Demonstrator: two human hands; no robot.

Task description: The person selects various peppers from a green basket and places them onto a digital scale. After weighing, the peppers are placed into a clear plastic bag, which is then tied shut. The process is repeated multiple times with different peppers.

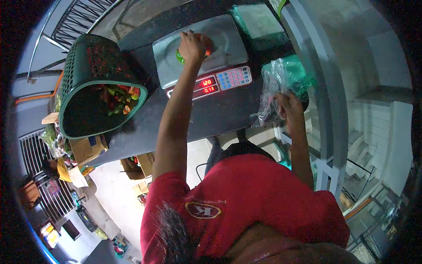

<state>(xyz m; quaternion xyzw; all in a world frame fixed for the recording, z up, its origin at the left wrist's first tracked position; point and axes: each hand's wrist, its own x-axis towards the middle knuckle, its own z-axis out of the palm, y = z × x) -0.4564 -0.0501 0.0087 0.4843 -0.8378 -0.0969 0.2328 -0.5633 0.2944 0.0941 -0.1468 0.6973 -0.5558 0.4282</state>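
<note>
My left hand [192, 48] is on the steel pan [230, 49] of a digital scale, its fingers curled over what look like a green bell pepper [180, 56] and a red one [208, 51], both partly hidden by the hand. Red digits glow on the scale's display [206, 85], beside its keypad [234, 78]. At the right end of the dark table, my right hand [287, 103] pinches a thin clear plastic bag [272, 89]. Green plastic bags [291, 71] lie just beyond that hand.
A dark green perforated basket [99, 81] lies tipped on its side at the left, with red and green peppers [122, 97] inside. Behind the scale's right side is a stack of clear plastic bags [257, 21]. A grey metal railing [329, 82] borders the right. Cardboard boxes [87, 150] are at lower left.
</note>
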